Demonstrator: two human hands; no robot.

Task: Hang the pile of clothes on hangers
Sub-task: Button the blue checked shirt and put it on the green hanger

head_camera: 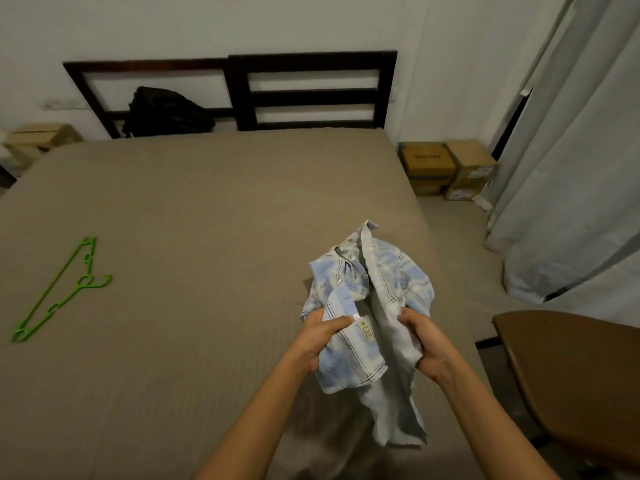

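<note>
**Both hands on the shirt, hanger lying apart**

From my remote seat I see a crumpled blue-and-white checked shirt held over the bed, toward its near right corner. The collar end points away from me, toward the headboard. A pale tail of cloth hangs down toward the near edge. I cannot tell whether the far end of the shirt rests on the bed cover or floats just above it.

The left hand grips the left side of the shirt. Its thumb lies across the cloth just beside a small tan label, and its fingers are curled underneath. The right hand grips the pale inner cloth on the right side, thumb on top and fingers wrapped behind. Both hands are clamped on the same shirt, with a fold of cloth between them.

A green hanger lies flat near the bed's left edge, well apart from the shirt and from both hands. Its hook points toward the middle of the bed.

A black bag leans against the headboard at the far left. Cardboard boxes are stacked on the floor past the far right corner, beside a pale curtain. A brown seat stands by the right edge near me.
</note>
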